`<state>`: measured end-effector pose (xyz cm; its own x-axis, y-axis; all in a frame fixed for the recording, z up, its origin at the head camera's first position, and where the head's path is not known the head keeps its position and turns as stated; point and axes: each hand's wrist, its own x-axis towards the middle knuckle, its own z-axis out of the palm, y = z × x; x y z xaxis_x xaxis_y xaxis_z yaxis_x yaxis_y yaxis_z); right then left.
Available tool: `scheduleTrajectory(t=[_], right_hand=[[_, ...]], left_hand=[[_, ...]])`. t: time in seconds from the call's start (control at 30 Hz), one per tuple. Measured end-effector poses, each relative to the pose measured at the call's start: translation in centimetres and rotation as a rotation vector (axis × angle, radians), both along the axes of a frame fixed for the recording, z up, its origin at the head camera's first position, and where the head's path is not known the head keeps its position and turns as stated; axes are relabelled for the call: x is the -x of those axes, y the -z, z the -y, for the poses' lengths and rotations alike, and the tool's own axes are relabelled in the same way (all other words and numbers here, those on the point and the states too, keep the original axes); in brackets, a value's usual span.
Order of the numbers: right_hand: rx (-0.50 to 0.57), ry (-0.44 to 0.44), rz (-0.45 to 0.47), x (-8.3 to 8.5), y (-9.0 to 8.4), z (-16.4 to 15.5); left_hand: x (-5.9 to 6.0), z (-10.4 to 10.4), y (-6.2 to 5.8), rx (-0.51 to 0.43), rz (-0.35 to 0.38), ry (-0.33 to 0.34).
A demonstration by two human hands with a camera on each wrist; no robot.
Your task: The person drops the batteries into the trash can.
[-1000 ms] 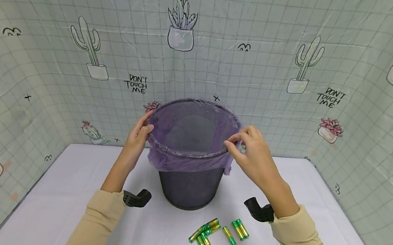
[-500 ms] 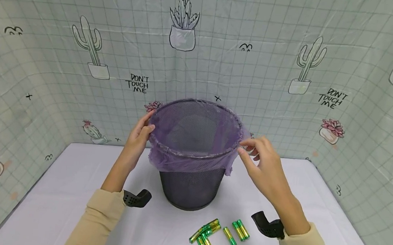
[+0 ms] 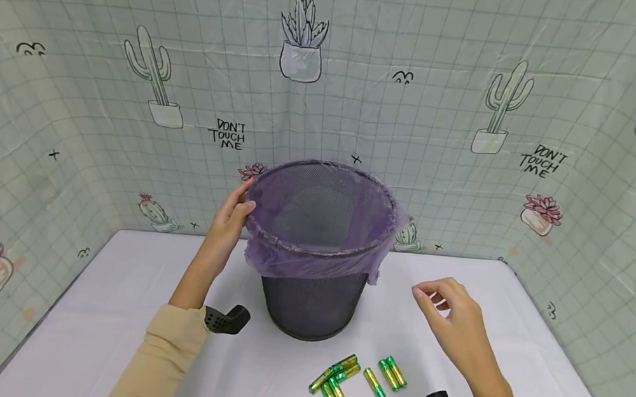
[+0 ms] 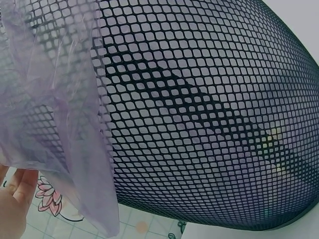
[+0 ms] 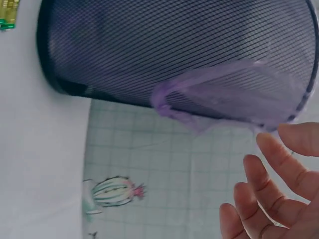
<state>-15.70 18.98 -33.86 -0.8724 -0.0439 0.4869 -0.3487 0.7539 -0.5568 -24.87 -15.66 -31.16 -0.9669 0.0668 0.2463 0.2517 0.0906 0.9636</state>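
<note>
Dropping from the rim, the right hand [image 3: 453, 317] hung loose-fingered and empty above the batteries [image 3: 355, 378], while the left hand [image 3: 231, 219] gripped the bag's [image 3: 318, 259] edge, steadying the mesh bin [image 3: 312, 303].

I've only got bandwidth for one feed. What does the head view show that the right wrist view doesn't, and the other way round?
Only the head view shows the left hand holding the bin's rim, and the whole group of batteries on the table. Only the right wrist view shows the underside of the loose bag flap and the right hand's fingers from close up, holding nothing. Both show the mesh bin, its purple bag and the right hand apart from the bin.
</note>
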Motion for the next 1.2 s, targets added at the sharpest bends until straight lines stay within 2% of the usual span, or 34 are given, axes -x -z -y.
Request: scheduleTrajectory(t=[0.27,0.57,0.9,1.2], right_hand=[[-0.011,0.051,0.152,-1.4,3.7,-1.7],[0.052,0.11,0.324,-2.4,7.1,-2.8],[0.08,0.093,0.5,-2.9,9.8,-3.1],[0.06,0.048,0.662,-2.9,11.5,-3.0]], left_hand=[[0.1,-0.1,0.0,0.0,0.009,-0.003],[0.1,-0.1,-0.1,0.006,0.023,-0.014],[0.1,0.2,-0.1,-0.017,0.013,0.005],[0.0,0.4,-0.4,-0.031,0.039,0.036]])
